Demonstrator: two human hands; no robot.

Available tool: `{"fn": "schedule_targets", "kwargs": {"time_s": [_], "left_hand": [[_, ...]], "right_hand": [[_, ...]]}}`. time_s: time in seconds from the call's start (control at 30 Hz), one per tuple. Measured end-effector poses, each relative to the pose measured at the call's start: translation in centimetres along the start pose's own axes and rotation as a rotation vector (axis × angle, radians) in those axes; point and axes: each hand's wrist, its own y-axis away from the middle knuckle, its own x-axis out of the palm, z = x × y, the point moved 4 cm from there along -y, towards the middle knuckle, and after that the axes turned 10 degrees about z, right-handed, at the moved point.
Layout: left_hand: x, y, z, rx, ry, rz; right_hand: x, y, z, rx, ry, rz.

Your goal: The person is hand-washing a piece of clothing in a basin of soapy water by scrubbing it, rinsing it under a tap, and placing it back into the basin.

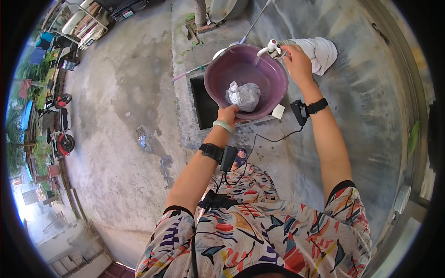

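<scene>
A purple plastic basin (271, 78) rests over a concrete sink, tilted a little. In its near part lies a bunched white cloth (244, 96), looking wet. My left hand (227, 115) grips the near left rim, thumb over the edge beside the cloth. Above the far right rim juts a white tap (267, 49), and a thin stream of water runs from its spout into the basin. My right hand (298, 64) has its fingers on the tap's handle; the fingertips are partly hidden behind it.
The concrete sink (205, 104) shows a dark hollow left of the basin. A pale block (278, 111) sits at its near right corner. Rolled white fabric (320, 54) lies behind my right hand. Long-handled poles (189, 73) stick out past the basin. A cable (274, 140) links my wrist devices.
</scene>
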Motion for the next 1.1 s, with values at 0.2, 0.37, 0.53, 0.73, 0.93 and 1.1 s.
{"fn": "schedule_targets", "kwargs": {"time_s": [0.2,0.37,0.53,0.73,0.93,1.1], "left_hand": [[-0.2,0.1,0.0,0.03,0.01,0.001],[-0.1,0.1,0.1,0.009,0.002,-0.004],[-0.4,0.1,0.1,-0.007,-0.018,-0.011],[-0.3,-0.2,0.4,-0.009,0.004,0.052],[-1.1,0.3,0.3,-0.007,-0.025,0.05],[-0.3,0.0,0.1,-0.003,-0.025,0.085]], "right_hand": [[0.0,-0.9,0.1,-0.023,-0.091,0.038],[0.0,-0.7,-1.1,0.461,-1.188,0.183],[0.1,-0.2,0.1,0.57,-1.662,0.229],[-1.3,-0.6,-1.0,0.397,-1.167,0.103],[0.1,0.7,2.7,0.435,-1.049,0.41],[9.5,3.6,-1.7,0.669,-1.401,0.722]]}}
